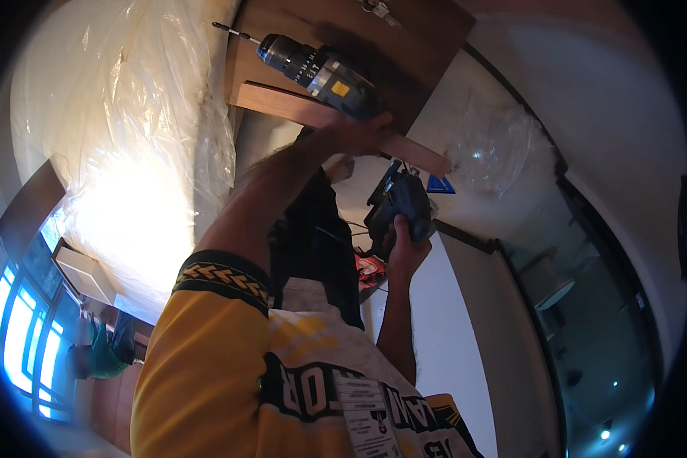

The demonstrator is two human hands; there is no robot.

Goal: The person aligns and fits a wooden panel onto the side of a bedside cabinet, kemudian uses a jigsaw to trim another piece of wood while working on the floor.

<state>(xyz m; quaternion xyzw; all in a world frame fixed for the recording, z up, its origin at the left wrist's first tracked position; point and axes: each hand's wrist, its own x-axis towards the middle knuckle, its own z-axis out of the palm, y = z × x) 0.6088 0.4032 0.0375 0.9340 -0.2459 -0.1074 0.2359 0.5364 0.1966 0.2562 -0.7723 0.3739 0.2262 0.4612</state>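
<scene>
My left hand (357, 133) is closed round a narrow reddish-brown wood strip (282, 104) that slants down to the right. Just beyond that hand, over the brown board, is a black cordless drill (317, 70) with a long bit pointing to the upper left. Lower down, my right hand (408, 246) grips a dark power tool that looks like a jigsaw (401, 202). The jigsaw's front is close under the right part of the strip; whether its blade touches the wood I cannot tell. A blue triangular piece (440, 185) shows beside the strip's right end.
A brown board (412, 65) spans the top, with small metal pieces (380, 11) on it. Clear plastic sheeting (122, 99) covers the left side, brightly lit. Crumpled plastic (496, 149) lies right. A person in green (108, 353) is far left. A dark glass panel (580, 305) stands right.
</scene>
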